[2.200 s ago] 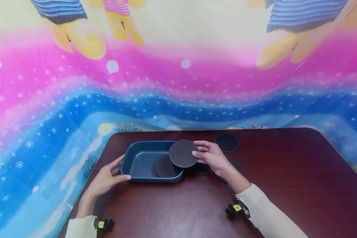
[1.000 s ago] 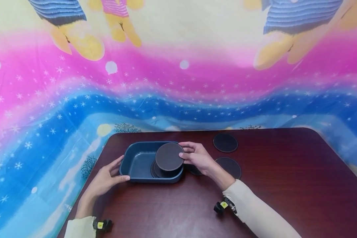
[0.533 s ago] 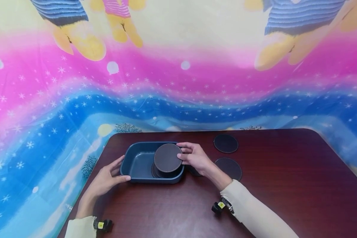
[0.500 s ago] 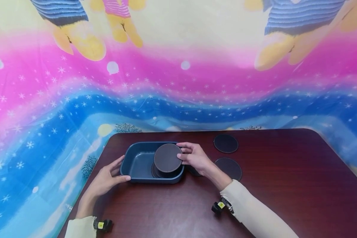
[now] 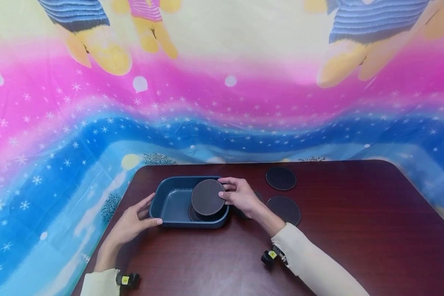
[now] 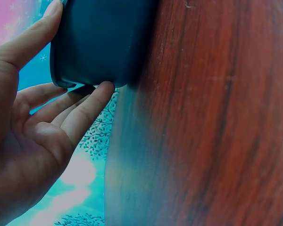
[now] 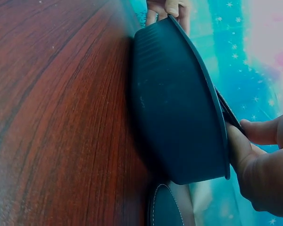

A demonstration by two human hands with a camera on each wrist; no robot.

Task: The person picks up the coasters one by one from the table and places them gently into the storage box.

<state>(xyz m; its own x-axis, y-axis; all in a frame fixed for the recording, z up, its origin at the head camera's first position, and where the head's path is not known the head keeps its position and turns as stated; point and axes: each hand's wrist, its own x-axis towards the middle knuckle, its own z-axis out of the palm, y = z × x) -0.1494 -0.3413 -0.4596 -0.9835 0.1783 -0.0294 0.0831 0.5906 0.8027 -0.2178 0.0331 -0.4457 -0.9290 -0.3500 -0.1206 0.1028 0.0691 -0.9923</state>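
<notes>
Round dark brown leather coaster (image 5: 207, 197): thin, light, probably stiff; your right hand (image 5: 240, 196) pinches its rim over the dark blue rectangular tray (image 5: 169, 201)
Left hand (image 5: 131, 224): you steady the tray's end, fingers relaxed

Seeing two bare hands: left hand (image 5: 133, 222), right hand (image 5: 240, 196). No gloves or rings that I can spot. Cream long sleeves (image 5: 318, 267) on both arms. Small black wrist cameras (image 5: 269, 256) strapped at cuffs, yellow sticker on each.
</notes>
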